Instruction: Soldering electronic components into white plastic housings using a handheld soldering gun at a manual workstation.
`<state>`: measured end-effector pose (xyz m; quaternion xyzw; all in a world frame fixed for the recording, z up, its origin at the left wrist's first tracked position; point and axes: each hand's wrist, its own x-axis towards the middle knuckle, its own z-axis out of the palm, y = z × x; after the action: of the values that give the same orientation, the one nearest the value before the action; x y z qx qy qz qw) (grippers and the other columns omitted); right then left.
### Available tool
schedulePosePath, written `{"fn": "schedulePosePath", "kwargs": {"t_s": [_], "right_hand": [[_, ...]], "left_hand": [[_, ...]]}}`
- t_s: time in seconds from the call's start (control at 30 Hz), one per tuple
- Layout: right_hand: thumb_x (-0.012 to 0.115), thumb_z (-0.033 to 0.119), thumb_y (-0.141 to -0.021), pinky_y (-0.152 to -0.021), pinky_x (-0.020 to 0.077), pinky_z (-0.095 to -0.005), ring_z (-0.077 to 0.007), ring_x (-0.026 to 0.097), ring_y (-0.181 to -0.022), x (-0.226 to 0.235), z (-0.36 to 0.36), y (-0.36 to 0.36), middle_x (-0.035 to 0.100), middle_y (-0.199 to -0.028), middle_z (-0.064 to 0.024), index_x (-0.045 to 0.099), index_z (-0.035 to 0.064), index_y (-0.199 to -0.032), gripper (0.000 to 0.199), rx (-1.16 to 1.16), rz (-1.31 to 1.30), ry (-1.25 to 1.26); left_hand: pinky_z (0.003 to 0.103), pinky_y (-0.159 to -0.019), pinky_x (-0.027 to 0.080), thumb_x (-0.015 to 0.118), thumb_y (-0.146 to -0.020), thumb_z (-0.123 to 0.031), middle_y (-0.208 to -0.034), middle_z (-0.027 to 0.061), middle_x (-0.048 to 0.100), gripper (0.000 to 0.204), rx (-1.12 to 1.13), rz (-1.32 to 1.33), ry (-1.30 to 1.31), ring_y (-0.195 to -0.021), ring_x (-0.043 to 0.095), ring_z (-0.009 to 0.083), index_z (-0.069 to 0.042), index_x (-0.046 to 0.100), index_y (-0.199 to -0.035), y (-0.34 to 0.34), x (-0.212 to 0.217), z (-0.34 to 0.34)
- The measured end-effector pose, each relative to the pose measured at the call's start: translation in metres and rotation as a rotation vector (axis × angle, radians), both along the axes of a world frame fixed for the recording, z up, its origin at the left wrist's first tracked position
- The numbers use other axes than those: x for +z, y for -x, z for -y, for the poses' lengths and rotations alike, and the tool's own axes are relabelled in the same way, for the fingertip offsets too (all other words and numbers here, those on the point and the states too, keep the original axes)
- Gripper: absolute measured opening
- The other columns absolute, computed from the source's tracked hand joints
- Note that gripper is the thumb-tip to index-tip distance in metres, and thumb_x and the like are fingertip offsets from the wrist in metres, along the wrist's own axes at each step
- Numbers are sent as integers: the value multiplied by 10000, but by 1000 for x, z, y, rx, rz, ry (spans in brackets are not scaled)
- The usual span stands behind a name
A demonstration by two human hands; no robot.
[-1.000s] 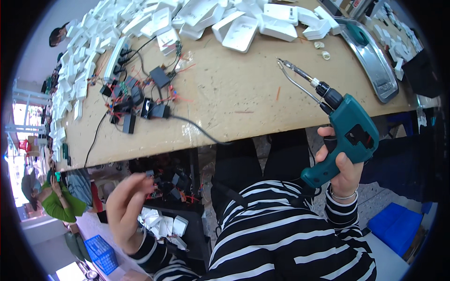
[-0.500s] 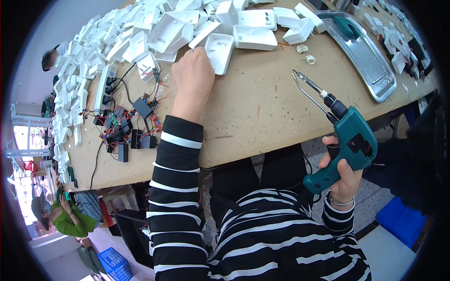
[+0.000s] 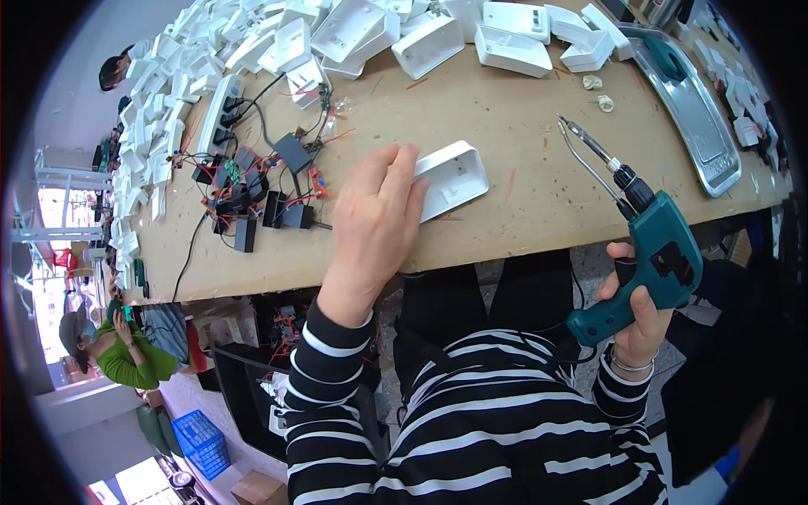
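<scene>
My left hand (image 3: 379, 215) grips the left end of an open white plastic case (image 3: 457, 181) near the table's front edge. The case lies hollow side up, with small posts and slots inside; my fingers cover its left end. In my right hand (image 3: 641, 330) is a green soldering gun (image 3: 665, 244), held by its handle just past the table's front edge. Its metal tip and thin curved feed tube point up and left over the tabletop, apart from the case.
White cases (image 3: 353, 29) are heaped along the back and left. Beside my left hand lie black modules with red wires (image 3: 244, 189) and a white power strip (image 3: 220, 109). A metal tray (image 3: 715, 168) stands at right; two small white pieces (image 3: 592, 82) lie near it. A person in green (image 3: 139, 353) is far left.
My left hand has drawn a white case from the heap toward me, to the table's front. The view has shifted slightly; the soldering gun stays in my right hand.
</scene>
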<state>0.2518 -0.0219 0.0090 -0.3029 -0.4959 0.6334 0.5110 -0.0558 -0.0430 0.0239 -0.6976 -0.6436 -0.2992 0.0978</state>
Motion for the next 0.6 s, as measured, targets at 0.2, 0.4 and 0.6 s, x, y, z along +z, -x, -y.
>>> {"fn": "schedulePosePath", "kwargs": {"t_s": [0.2, 0.4, 0.6], "right_hand": [[622, 212, -864, -626, 527, -249, -162, 608, -744, 6, 6, 3, 511, -1166, -258, 304, -27, -1337, 618, 10, 3, -8], [622, 214, -863, -631, 521, -260, -166, 600, -738, 4, 9, 3, 506, -1171, -260, 302, -25, -1339, 622, -14, -4, 3], [629, 221, -858, -634, 522, -264, -170, 604, -746, 5, 10, 6, 502, -1177, -263, 303, -28, -1337, 630, 8, 29, 0]], "left_hand": [[377, -743, 419, 666, -753, -81, -942, 120, 597, 288, 49, -7, -149, -811, 563, 277, -15, 580, -1019, 5, 3, 16], [360, -795, 358, 654, -776, -136, -901, 80, 590, 257, 599, -170, 209, -863, 553, 244, -57, 607, -1016, 49, 15, 83], [377, -837, 330, 626, -765, -124, -1031, 35, 551, 253, 367, -443, 102, -959, 523, 199, -83, 619, -1014, 50, 6, 46]]}}
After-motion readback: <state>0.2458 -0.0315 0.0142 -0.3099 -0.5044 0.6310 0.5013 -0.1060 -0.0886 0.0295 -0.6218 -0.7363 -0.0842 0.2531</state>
